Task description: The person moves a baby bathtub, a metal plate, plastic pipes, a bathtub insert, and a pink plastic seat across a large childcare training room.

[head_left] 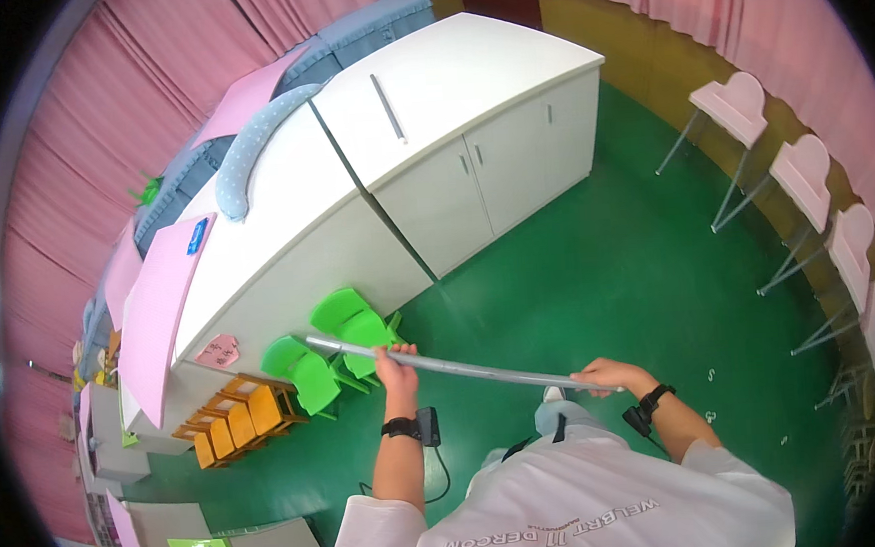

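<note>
A long grey tube [494, 372] stretches across in front of my body, above the green floor. My left hand [397, 368] wraps its fingers around it, with the far left end sticking out past the hand toward the green chairs. Close to the tube's right end, my right hand [609, 374] is closed on it. A black band with a small box sits on each of my wrists, and a dark cable hangs by the left one. A shorter grey bar [387, 108] lies on the white cabinet top [485, 65] ahead.
Two green chairs [316, 377] and several small wooden chairs [238, 421] stand along the white cabinets at left. A blue dotted cushion [250, 150] and a pink board [165, 315] rest on top. Several pale pink chairs [728, 107] line the right wall.
</note>
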